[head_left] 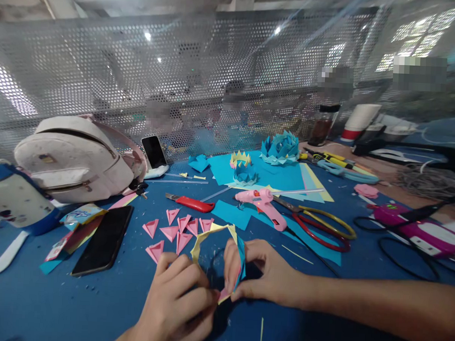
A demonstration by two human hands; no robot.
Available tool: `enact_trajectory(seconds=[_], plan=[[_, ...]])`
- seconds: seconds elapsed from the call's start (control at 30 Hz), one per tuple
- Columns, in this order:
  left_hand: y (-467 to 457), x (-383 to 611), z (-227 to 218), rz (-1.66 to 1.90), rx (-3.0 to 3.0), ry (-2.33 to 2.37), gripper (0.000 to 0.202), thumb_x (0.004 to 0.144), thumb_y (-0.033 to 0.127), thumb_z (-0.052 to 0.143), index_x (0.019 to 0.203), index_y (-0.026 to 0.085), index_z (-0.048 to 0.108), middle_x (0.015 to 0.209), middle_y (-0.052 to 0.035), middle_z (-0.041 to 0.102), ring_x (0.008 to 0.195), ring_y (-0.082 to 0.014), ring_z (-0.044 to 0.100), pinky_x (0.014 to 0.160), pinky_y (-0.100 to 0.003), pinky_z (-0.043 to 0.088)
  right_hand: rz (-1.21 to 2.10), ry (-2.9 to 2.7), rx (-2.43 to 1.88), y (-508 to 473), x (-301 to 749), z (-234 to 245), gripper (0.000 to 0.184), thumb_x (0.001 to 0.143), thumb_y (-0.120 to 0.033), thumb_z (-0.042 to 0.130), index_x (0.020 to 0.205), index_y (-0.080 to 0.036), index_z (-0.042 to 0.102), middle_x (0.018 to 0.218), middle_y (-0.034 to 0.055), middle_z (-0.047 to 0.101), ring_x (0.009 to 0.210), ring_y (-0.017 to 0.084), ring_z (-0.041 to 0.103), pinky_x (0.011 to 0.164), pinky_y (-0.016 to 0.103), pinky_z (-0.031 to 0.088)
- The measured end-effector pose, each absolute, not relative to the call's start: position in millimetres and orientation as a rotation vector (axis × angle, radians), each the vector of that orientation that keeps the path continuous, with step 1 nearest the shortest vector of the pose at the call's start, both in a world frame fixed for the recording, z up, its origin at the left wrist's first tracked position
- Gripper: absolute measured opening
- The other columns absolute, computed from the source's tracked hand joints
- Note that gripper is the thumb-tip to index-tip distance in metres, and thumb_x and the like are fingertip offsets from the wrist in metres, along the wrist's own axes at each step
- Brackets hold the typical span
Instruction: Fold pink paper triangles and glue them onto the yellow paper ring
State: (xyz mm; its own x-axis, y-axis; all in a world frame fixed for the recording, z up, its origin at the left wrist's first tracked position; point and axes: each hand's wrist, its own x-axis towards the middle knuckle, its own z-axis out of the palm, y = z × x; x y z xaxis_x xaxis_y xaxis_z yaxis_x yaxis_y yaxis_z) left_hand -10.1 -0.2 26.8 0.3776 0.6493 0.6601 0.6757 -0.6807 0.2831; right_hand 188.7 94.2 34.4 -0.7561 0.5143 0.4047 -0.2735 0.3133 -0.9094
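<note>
Low in the head view, my left hand (180, 304) and my right hand (260, 275) both pinch a ring of folded paper pieces (219, 240), yellow on top, blue on the right, pink at the bottom. The ring stands just above the blue table (55, 309). Several pink folded paper triangles (172, 231) lie just behind it. A pink glue gun (262, 202) rests further back, right of a red utility knife (192, 204).
A black phone (104, 240) lies at left, a white backpack (77, 159) behind it, and a second phone (155, 152) leans upright. Red-and-yellow scissors (323, 227), blue paper sheets (272, 175), a blue paper flower (280, 147), cables and cups sit right. A perforated metal screen (141, 76) closes the back.
</note>
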Motion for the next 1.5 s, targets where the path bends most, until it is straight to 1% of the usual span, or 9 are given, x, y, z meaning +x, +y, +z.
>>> enact_trajectory(seconds=[0.3, 0.47, 0.57, 0.67, 0.8, 0.9, 1.1, 1.3, 1.5], plan=[[6, -9, 27, -1.244, -2.72, -1.41, 0.014, 0.089, 0.008, 0.06, 0.088, 0.022, 0.061, 0.082, 0.0014, 0.068, 0.076, -0.0139, 0.061, 0.073, -0.031, 0.036, 1.602, -1.947, -0.543, 95, 193, 32, 0.035, 0.074, -0.048, 0.082, 0.077, -0.015, 0.071, 0.078, 0.0027, 0.068, 0.075, 0.016, 0.061, 0.07, 0.027, 0.047], [11, -15, 20, -1.893, -2.637, -1.919, 0.012, 0.093, 0.027, 0.062, 0.083, 0.02, 0.065, 0.076, -0.0008, 0.066, 0.069, -0.0137, 0.06, 0.064, -0.024, 0.045, 1.523, -1.967, -0.598, 97, 197, 26, 0.059, 0.081, -0.064, 0.069, 0.118, -0.018, 0.065, 0.105, 0.0065, 0.066, 0.088, 0.018, 0.059, 0.079, 0.032, 0.051], [15, -21, 13, -2.426, -2.471, -2.195, 0.021, 0.087, 0.038, 0.072, 0.082, 0.019, 0.067, 0.072, -0.0005, 0.067, 0.064, -0.0127, 0.061, 0.061, -0.022, 0.048, 1.307, -2.111, -0.525, 98, 199, 29, 0.046, 0.093, -0.054, 0.06, 0.126, -0.021, 0.062, 0.116, 0.0079, 0.065, 0.1, 0.02, 0.057, 0.09, 0.035, 0.049], [19, -21, 7, -2.803, -2.48, -2.177, 0.025, 0.081, 0.04, 0.078, 0.084, 0.018, 0.067, 0.071, -0.0006, 0.069, 0.061, -0.0118, 0.063, 0.062, -0.021, 0.05, 1.099, -2.224, -0.388, 98, 199, 33, 0.04, 0.09, -0.046, 0.067, 0.122, -0.021, 0.064, 0.12, 0.0077, 0.065, 0.114, 0.021, 0.053, 0.102, 0.039, 0.042], [20, -16, 7, -2.978, -2.496, -2.118, 0.026, 0.079, 0.039, 0.081, 0.084, 0.017, 0.068, 0.07, -0.0016, 0.071, 0.063, -0.0137, 0.067, 0.066, -0.025, 0.054, 0.906, -2.313, -0.303, 98, 197, 34, 0.025, 0.091, -0.041, 0.068, 0.107, -0.02, 0.068, 0.106, 0.0057, 0.069, 0.105, 0.02, 0.056, 0.097, 0.039, 0.043], [17, -15, 11, -2.925, -2.484, -2.182, 0.027, 0.078, 0.04, 0.081, 0.087, 0.017, 0.07, 0.07, -0.0026, 0.072, 0.065, -0.0158, 0.069, 0.068, -0.027, 0.055, 0.798, -2.309, -0.311, 99, 198, 32, 0.013, 0.093, -0.032, 0.067, 0.096, -0.019, 0.069, 0.094, 0.0043, 0.07, 0.096, 0.019, 0.057, 0.09, 0.037, 0.044], [19, -30, 15, -2.255, -2.528, -2.273, 0.022, 0.088, 0.036, 0.07, 0.079, 0.018, 0.064, 0.07, -0.0009, 0.067, 0.067, -0.0143, 0.065, 0.065, -0.024, 0.053, 0.593, -2.347, -0.239, 107, 202, 35, 0.004, 0.094, -0.02, 0.063, 0.095, -0.019, 0.067, 0.091, 0.0033, 0.069, 0.092, 0.018, 0.055, 0.084, 0.034, 0.043], [24, -47, 18, -1.984, -2.142, -1.994, 0.017, 0.096, 0.031, 0.056, 0.11, 0.023, 0.062, 0.099, -0.0038, 0.062, 0.082, -0.0146, 0.06, 0.067, -0.022, 0.05, 0.478, -2.47, -0.029, 110, 204, 37, 0.009, 0.098, -0.02, 0.057, 0.101, -0.017, 0.065, 0.095, 0.0039, 0.07, 0.093, 0.016, 0.056, 0.091, 0.033, 0.042], [24, -45, 22, -1.584, -2.42, -1.732, 0.021, 0.097, 0.017, 0.049, 0.108, 0.026, 0.064, 0.11, -0.0045, 0.065, 0.107, -0.0193, 0.062, 0.09, -0.029, 0.05, 0.422, -2.615, 0.188, 112, 205, 36, 0.01, 0.098, -0.022, 0.057, 0.102, -0.018, 0.065, 0.099, 0.0036, 0.071, 0.097, 0.017, 0.057, 0.089, 0.031, 0.041]])
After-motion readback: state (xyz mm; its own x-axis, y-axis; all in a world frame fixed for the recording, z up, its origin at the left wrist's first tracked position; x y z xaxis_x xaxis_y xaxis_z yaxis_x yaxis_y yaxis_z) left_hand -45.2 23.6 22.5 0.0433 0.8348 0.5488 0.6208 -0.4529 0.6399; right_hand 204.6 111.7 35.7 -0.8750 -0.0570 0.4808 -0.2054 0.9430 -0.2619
